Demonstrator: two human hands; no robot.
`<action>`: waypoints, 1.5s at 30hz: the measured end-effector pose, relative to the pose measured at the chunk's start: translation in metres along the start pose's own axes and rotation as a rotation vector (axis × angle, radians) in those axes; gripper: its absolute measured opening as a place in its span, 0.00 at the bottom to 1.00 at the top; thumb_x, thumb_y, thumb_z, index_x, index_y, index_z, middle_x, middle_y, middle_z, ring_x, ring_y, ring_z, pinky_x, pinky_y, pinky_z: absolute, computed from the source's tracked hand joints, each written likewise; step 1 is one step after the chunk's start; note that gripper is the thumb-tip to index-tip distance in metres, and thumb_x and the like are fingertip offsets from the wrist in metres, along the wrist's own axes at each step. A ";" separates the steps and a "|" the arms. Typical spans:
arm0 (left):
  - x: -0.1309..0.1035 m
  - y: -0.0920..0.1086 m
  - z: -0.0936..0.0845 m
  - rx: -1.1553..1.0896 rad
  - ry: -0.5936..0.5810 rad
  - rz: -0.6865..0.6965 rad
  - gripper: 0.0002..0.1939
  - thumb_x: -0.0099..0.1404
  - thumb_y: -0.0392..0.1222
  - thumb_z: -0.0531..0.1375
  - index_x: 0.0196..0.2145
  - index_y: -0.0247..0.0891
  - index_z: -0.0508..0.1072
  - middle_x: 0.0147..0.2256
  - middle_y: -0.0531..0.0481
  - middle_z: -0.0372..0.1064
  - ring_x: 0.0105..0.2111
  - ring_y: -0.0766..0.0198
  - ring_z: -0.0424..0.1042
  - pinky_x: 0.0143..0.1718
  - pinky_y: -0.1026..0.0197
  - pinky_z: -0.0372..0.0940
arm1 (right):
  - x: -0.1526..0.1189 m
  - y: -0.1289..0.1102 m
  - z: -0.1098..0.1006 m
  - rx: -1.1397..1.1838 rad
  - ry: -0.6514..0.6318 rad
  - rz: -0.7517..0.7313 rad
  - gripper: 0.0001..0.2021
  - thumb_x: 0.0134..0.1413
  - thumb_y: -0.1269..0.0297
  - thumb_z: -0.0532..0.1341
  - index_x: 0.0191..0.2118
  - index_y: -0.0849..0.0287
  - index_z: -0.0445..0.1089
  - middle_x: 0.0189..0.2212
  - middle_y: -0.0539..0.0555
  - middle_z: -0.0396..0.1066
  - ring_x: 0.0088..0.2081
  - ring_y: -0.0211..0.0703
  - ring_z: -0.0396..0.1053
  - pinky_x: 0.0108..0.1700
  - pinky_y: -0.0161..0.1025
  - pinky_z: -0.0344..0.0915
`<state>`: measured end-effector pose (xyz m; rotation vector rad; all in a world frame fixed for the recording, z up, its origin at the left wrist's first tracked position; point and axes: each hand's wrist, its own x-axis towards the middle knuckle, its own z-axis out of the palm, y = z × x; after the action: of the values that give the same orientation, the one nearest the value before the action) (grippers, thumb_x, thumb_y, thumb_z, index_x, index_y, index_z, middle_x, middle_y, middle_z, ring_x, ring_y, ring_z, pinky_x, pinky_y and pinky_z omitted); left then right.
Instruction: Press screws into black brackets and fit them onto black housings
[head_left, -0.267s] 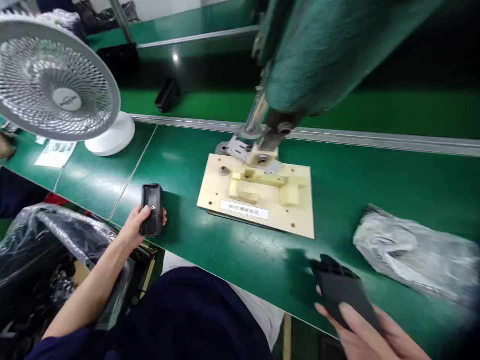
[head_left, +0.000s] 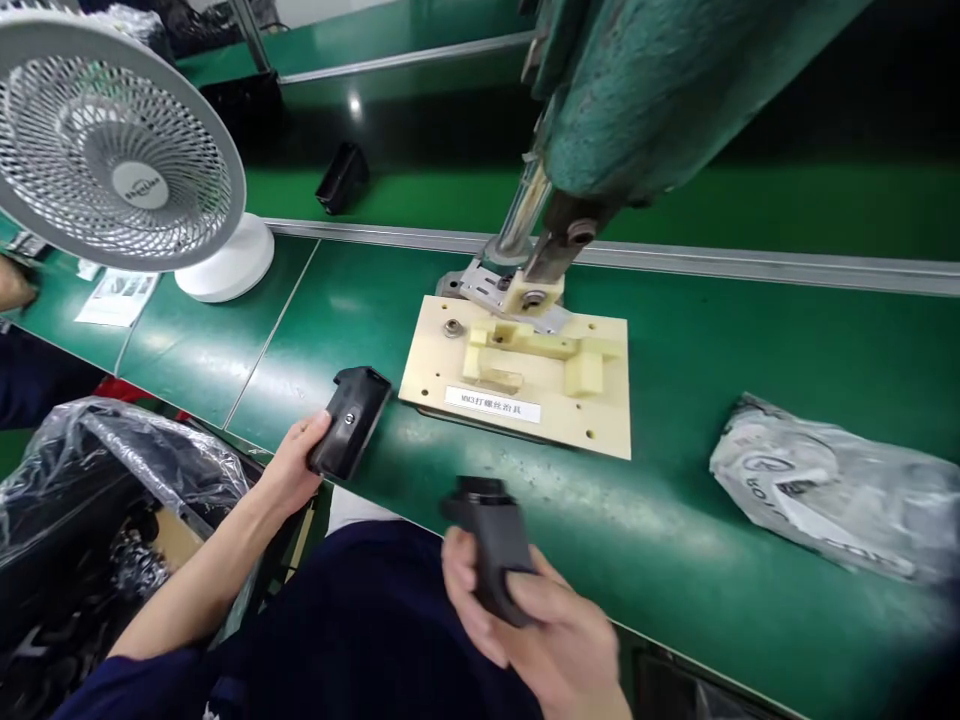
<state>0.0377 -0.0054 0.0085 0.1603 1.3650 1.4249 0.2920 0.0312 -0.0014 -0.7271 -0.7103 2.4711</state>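
My left hand (head_left: 296, 460) grips a black plastic housing (head_left: 351, 420) by its near side, tilted above the green bench. A small round metal spot, like a screw head, shows on its face. In my right hand (head_left: 540, 620) is a second black plastic part (head_left: 491, 540), slightly blurred, held between thumb and fingers at the bench's front edge. The two parts are apart. Beyond them lies a cream fixture plate (head_left: 607, 420) with raised yellow blocks (head_left: 581, 370) and a printed label. A green machine arm (head_left: 637, 110) reaches down over the plate's back edge.
A grey fan (head_left: 142, 185) with a white base stands at the left. A clear plastic bag (head_left: 832, 490) lies at the right. Below left is a plastic-lined bin (head_left: 60, 450) of black parts. Another black part (head_left: 343, 178) sits behind the metal rail. Another person's hand (head_left: 15, 285) is far left.
My right hand has moved left and inward with its black part, away from the plastic bag. My left hand has shifted right and turned the black housing onto a tilt.
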 end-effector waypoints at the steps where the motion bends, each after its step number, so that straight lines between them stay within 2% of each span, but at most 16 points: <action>1: -0.004 0.001 0.001 0.019 -0.015 -0.006 0.21 0.44 0.51 0.72 0.29 0.31 0.76 0.23 0.52 0.70 0.23 0.69 0.67 0.24 0.69 0.62 | 0.010 -0.001 0.013 -0.161 -0.050 -0.046 0.19 0.46 0.51 0.63 0.33 0.64 0.72 0.23 0.55 0.68 0.18 0.37 0.61 0.19 0.37 0.60; 3: -0.014 0.003 0.002 0.070 -0.087 -0.027 0.21 0.42 0.46 0.73 0.32 0.31 0.77 0.23 0.52 0.70 0.23 0.69 0.67 0.25 0.69 0.63 | 0.026 -0.006 0.031 -0.638 0.019 -0.299 0.14 0.53 0.55 0.59 0.31 0.64 0.70 0.22 0.53 0.66 0.21 0.38 0.63 0.25 0.37 0.63; 5: -0.022 0.005 0.003 0.107 -0.166 -0.048 0.21 0.43 0.44 0.73 0.34 0.32 0.77 0.25 0.50 0.71 0.23 0.67 0.68 0.26 0.67 0.64 | 0.036 -0.013 0.038 -1.187 0.166 -0.629 0.11 0.57 0.60 0.57 0.30 0.63 0.70 0.26 0.55 0.67 0.28 0.41 0.66 0.30 0.38 0.64; 7: -0.029 0.006 0.003 0.121 -0.207 -0.040 0.19 0.44 0.44 0.72 0.33 0.32 0.77 0.26 0.49 0.71 0.24 0.67 0.68 0.27 0.67 0.64 | 0.041 -0.020 0.039 -1.597 0.192 -0.807 0.08 0.57 0.65 0.57 0.32 0.63 0.70 0.30 0.56 0.67 0.30 0.41 0.67 0.30 0.36 0.64; 9: -0.035 0.004 0.003 0.156 -0.212 -0.012 0.18 0.46 0.44 0.71 0.35 0.33 0.77 0.28 0.49 0.72 0.26 0.66 0.68 0.28 0.67 0.63 | 0.042 -0.026 0.041 -1.849 0.097 -0.808 0.06 0.56 0.67 0.58 0.34 0.63 0.71 0.29 0.56 0.67 0.29 0.40 0.65 0.27 0.35 0.60; 13: -0.042 -0.004 0.003 0.277 -0.206 0.117 0.19 0.53 0.46 0.68 0.43 0.37 0.76 0.33 0.48 0.73 0.34 0.62 0.70 0.33 0.67 0.64 | 0.045 -0.034 0.052 -2.131 -0.039 -0.610 0.05 0.50 0.68 0.60 0.33 0.62 0.71 0.29 0.55 0.65 0.29 0.42 0.63 0.23 0.35 0.52; 17: -0.045 -0.008 0.002 0.476 -0.228 0.289 0.21 0.59 0.48 0.64 0.50 0.42 0.72 0.40 0.50 0.72 0.40 0.60 0.70 0.38 0.65 0.64 | 0.047 -0.040 0.061 -2.205 -0.102 -0.435 0.05 0.52 0.67 0.59 0.32 0.62 0.71 0.29 0.56 0.65 0.29 0.42 0.62 0.24 0.36 0.46; 20: -0.047 -0.006 0.003 0.568 -0.244 0.300 0.19 0.62 0.49 0.61 0.50 0.43 0.72 0.39 0.50 0.72 0.41 0.60 0.69 0.41 0.65 0.64 | 0.048 -0.041 0.060 -2.212 -0.116 -0.443 0.05 0.51 0.66 0.59 0.31 0.62 0.70 0.29 0.56 0.65 0.28 0.41 0.62 0.23 0.36 0.42; 24: -0.052 -0.006 0.005 0.554 -0.201 0.204 0.19 0.60 0.51 0.62 0.47 0.40 0.75 0.34 0.50 0.72 0.36 0.61 0.69 0.36 0.66 0.63 | 0.052 -0.039 0.052 -2.355 -0.148 -0.670 0.05 0.50 0.74 0.55 0.28 0.63 0.68 0.27 0.57 0.65 0.26 0.42 0.61 0.23 0.38 0.36; 28: -0.056 -0.012 0.011 0.376 -0.065 0.060 0.20 0.54 0.53 0.67 0.38 0.36 0.78 0.29 0.51 0.71 0.28 0.67 0.66 0.29 0.68 0.61 | 0.057 -0.039 0.049 -2.490 -0.229 -0.882 0.10 0.49 0.80 0.50 0.24 0.64 0.65 0.22 0.57 0.63 0.22 0.40 0.58 0.22 0.37 0.35; 31: -0.060 -0.014 0.016 0.253 0.003 -0.085 0.20 0.48 0.52 0.70 0.32 0.34 0.77 0.24 0.53 0.67 0.24 0.70 0.63 0.26 0.69 0.59 | 0.060 -0.047 0.055 -2.583 -0.384 -0.871 0.11 0.47 0.82 0.51 0.22 0.64 0.64 0.21 0.57 0.62 0.21 0.38 0.57 0.21 0.36 0.38; 34: -0.064 -0.010 0.023 0.155 0.047 -0.220 0.21 0.42 0.52 0.73 0.27 0.32 0.76 0.21 0.53 0.65 0.21 0.71 0.63 0.23 0.68 0.60 | 0.062 -0.061 0.068 -2.639 -0.643 -0.805 0.13 0.45 0.85 0.51 0.19 0.64 0.62 0.19 0.55 0.61 0.21 0.37 0.57 0.21 0.36 0.43; 37: -0.067 -0.004 0.028 0.096 0.100 -0.235 0.22 0.37 0.50 0.75 0.25 0.32 0.74 0.20 0.54 0.65 0.20 0.71 0.63 0.22 0.69 0.60 | 0.064 -0.072 0.079 -2.651 -0.760 -0.766 0.14 0.46 0.85 0.50 0.19 0.63 0.64 0.20 0.55 0.62 0.22 0.39 0.59 0.21 0.37 0.46; 40: -0.066 -0.004 0.028 0.110 0.088 -0.258 0.22 0.39 0.50 0.74 0.24 0.32 0.73 0.21 0.53 0.65 0.20 0.70 0.64 0.21 0.68 0.61 | 0.062 -0.075 0.082 -2.643 -0.751 -0.677 0.14 0.45 0.86 0.51 0.20 0.64 0.67 0.21 0.56 0.65 0.24 0.40 0.62 0.21 0.37 0.46; 42: -0.062 -0.006 0.026 0.152 0.044 -0.239 0.21 0.43 0.52 0.72 0.26 0.33 0.73 0.21 0.53 0.65 0.19 0.70 0.63 0.20 0.68 0.60 | 0.058 -0.074 0.080 -2.586 -0.676 -0.552 0.11 0.46 0.83 0.54 0.22 0.64 0.69 0.22 0.57 0.66 0.25 0.41 0.63 0.20 0.37 0.44; 45: -0.053 -0.007 0.020 0.284 -0.023 0.053 0.20 0.50 0.52 0.69 0.35 0.35 0.76 0.27 0.51 0.69 0.25 0.67 0.66 0.25 0.67 0.62 | 0.052 -0.069 0.074 -2.393 -0.435 -0.406 0.05 0.51 0.71 0.59 0.27 0.64 0.72 0.26 0.56 0.68 0.24 0.40 0.63 0.21 0.37 0.41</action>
<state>0.0770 -0.0342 0.0394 0.3990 1.5494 1.2625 0.2287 0.0870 0.0745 -0.3648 -3.2500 0.2279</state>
